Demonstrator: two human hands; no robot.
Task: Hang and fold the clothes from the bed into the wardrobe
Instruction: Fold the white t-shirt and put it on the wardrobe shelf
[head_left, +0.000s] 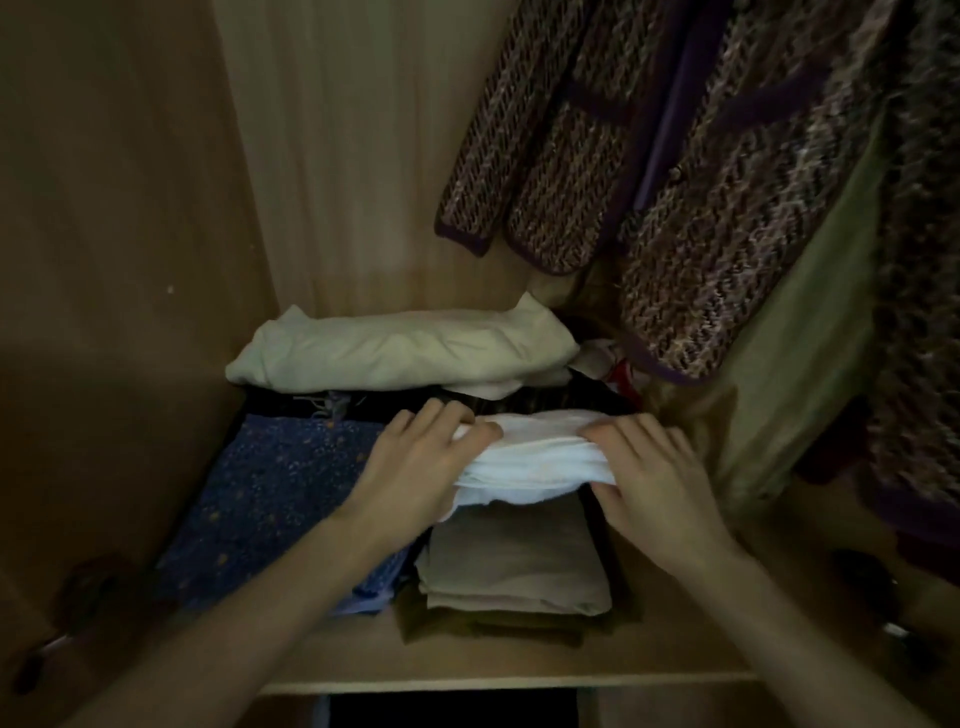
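A folded white garment (535, 457) rests on top of a pile of folded beige and brown clothes (514, 566) on the wardrobe shelf (498, 670). My left hand (415, 467) grips its left end, fingers curled over the fabric. My right hand (649, 473) holds its right end the same way. A blue speckled folded garment (270, 493) lies to the left of the pile, partly under my left forearm. Behind them sits a cream folded bundle (400, 353) on dark cloth.
A purple-brown tweed jacket (649, 171) hangs at the upper right, its hem just above the shelf's back right corner. A pale green garment (795, 353) hangs beside it. The wardrobe's wooden side wall (119, 260) closes the left.
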